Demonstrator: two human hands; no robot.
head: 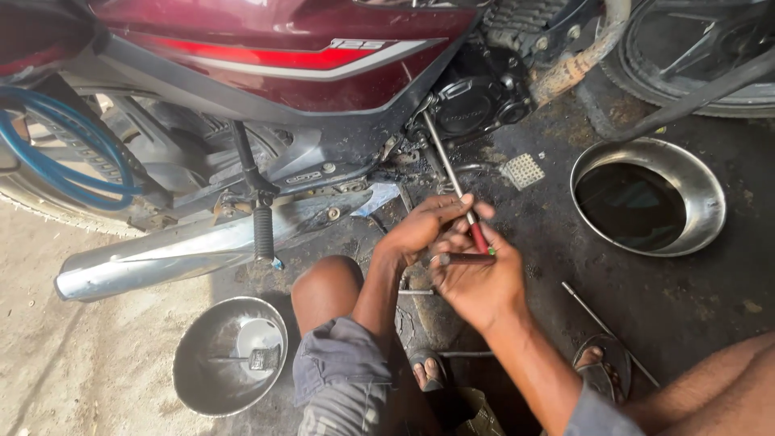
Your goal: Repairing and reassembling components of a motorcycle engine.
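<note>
A dark red motorcycle [266, 56] stands across the top of the head view. A long screwdriver [448, 169] with a red handle runs from my hands up to the black engine case [476, 101]. My left hand [424, 226] curls around the shaft just above the handle. My right hand [476, 278] grips the red handle and also holds a short dark tool crosswise. My knees and sandalled feet are below.
A steel bowl [702, 202] of dark oil sits on the oily floor at right. Another steel bowl [202, 379] with small parts lies at lower left. A chrome exhaust pipe [178, 250] and footpeg [263, 230] jut out at left. A thin rod [605, 327] lies by my foot.
</note>
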